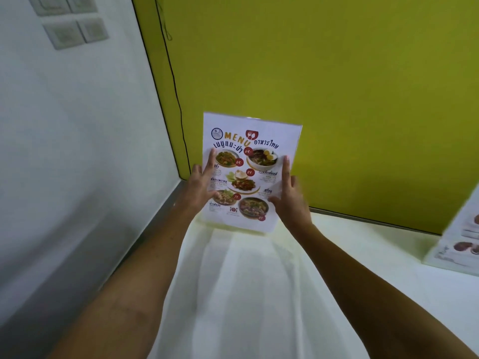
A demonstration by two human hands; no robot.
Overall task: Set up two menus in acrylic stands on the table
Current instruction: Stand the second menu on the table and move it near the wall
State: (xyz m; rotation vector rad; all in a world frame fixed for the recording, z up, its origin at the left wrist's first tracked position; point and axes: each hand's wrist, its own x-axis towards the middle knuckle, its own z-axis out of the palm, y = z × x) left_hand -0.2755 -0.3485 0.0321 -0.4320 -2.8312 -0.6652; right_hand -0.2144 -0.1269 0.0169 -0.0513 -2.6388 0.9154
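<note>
Both hands, left (pixel 201 186) & right (pixel 290 196), grip upright menu stand (pixel 250 172) on table (pixel 259 281).

Green wall (pixel 337 86), black cable (pixel 171 73), wall switches (pixel 70 24) (blurred).

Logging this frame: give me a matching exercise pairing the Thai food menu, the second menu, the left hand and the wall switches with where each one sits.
Things:
1. Thai food menu
2. second menu
3. left hand
4. wall switches

Places:
A. top left, on the white wall
B. right edge of the view, on the table
C. table's far corner, before the green wall
D. on the Thai food menu's left edge

Pairs: 1-C, 2-B, 3-D, 4-A
</note>
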